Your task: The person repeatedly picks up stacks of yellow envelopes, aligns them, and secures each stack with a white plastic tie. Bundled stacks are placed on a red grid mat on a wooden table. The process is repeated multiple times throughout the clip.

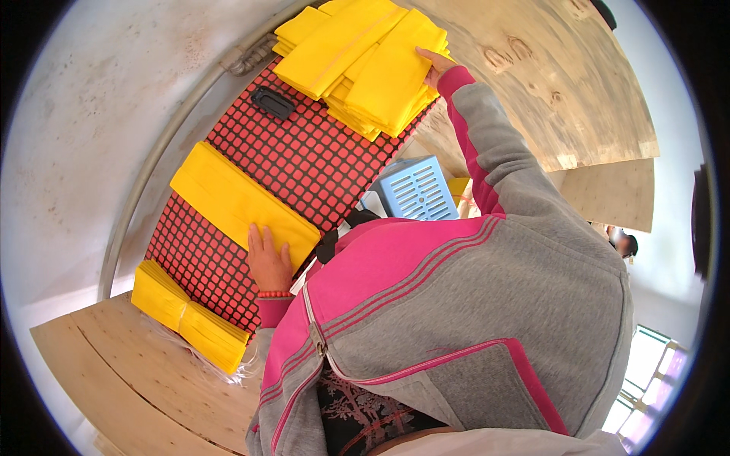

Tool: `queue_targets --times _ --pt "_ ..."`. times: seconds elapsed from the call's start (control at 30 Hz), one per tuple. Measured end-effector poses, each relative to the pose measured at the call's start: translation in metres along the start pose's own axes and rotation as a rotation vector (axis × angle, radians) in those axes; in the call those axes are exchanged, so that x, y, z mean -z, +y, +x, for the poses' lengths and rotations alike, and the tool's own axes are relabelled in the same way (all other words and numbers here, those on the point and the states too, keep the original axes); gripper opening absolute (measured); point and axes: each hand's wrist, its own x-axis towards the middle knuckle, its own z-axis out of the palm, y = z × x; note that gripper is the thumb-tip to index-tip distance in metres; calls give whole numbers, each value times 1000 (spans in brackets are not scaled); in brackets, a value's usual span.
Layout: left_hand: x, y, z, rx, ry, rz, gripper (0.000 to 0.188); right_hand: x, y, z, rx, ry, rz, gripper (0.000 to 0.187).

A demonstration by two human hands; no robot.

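My left hand point(270, 258) lies flat with its fingers apart on the near right end of a long folded yellow cloth point(228, 186), which rests across a red and black checked table cover point(304, 156). Reaching far to the right, my right hand point(437, 65) grips the edge of a yellow folded cloth point(395, 76) on top of a heap. Its thumb or a finger shows above the cloth; the other fingers are partly hidden. That heap of folded yellow cloths point(334, 45) overlaps in loose layers at the far end of the table.
A tied yellow bundle point(186, 308) sits at the left end, by a wooden board point(114, 372) and white strings point(239, 372). A black oblong object point(272, 102) lies near the heap. Beyond the table's near edge stands a blue slotted plastic stool or crate point(420, 191). Plywood point(563, 83) extends at right.
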Motion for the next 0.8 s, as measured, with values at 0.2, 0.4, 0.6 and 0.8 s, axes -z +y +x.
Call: queue_targets --times 0.2,0.4,0.6,0.8 --pt "7 0 4 41 -84 -4 57 -5 3 7 21 32 -24 34" --pt "29 9 18 61 -97 -35 57 -7 9 -39 34 -66 19 35" --pt "24 42 73 -21 -65 -616 58 -40 24 -127 68 -285 -76 37" --pt "29 74 95 166 -537 -1771 49 -110 55 -160 112 -571 -135 36"
